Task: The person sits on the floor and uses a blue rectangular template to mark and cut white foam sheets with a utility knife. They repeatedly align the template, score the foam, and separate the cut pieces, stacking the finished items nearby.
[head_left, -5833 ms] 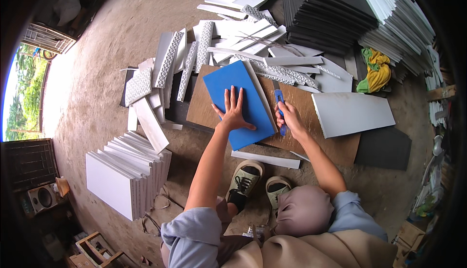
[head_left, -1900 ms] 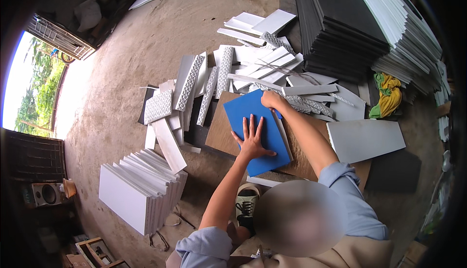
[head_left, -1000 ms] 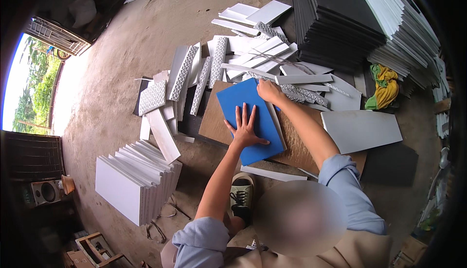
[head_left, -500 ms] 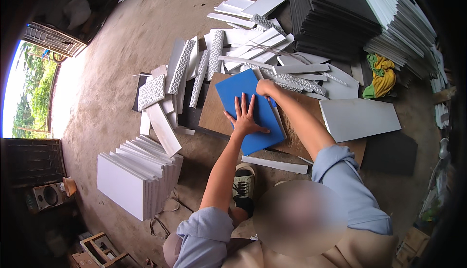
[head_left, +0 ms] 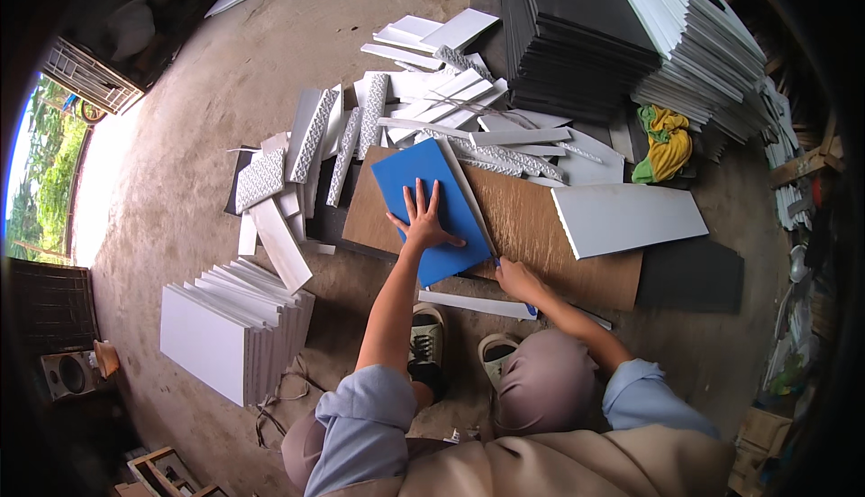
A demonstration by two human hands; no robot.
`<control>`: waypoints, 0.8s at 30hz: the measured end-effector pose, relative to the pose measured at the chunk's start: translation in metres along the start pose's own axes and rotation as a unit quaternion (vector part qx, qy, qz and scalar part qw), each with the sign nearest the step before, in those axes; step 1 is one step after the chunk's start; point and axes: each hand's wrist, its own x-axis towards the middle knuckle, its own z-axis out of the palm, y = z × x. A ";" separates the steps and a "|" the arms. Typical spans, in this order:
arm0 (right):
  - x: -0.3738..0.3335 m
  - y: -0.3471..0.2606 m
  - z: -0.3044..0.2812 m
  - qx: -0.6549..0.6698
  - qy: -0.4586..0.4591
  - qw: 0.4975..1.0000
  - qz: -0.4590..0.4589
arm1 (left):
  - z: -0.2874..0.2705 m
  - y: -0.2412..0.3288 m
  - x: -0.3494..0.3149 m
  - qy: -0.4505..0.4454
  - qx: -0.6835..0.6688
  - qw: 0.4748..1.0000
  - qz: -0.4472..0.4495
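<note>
Head view: left hand, fingers spread wide, lies on the blue panel mid-frame. Right hand wrapped round a blue cutter near the panel's lower right corner; from where I stand, can't tell if it touches. Brown board underneath, white offcuts above centre, black sheets upper right.

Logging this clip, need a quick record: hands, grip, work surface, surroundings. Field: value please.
left hand: flat on blue panel, fingers spread
right hand: grip closed around blue knife, by the panel's near right corner
work surface: brown board under the panel
far side: heap of white offcuts, some textured
right side: loose white board; yellow-green cloth
far right: tall dark stack
near left: stack of white panels on the floor
</note>
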 end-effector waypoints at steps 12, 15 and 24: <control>0.080 -0.001 -0.036 -0.218 0.319 0.921 -0.058 | -0.003 -0.002 -0.004 -0.003 -0.006 1.000 0.005; 0.097 -0.011 -0.019 -0.106 0.285 0.944 -0.131 | 0.000 0.001 -0.001 0.009 -0.024 1.000 0.013; 0.151 0.002 -0.013 0.360 0.135 0.923 -0.004 | -0.006 0.011 0.006 0.080 -0.191 0.978 -0.011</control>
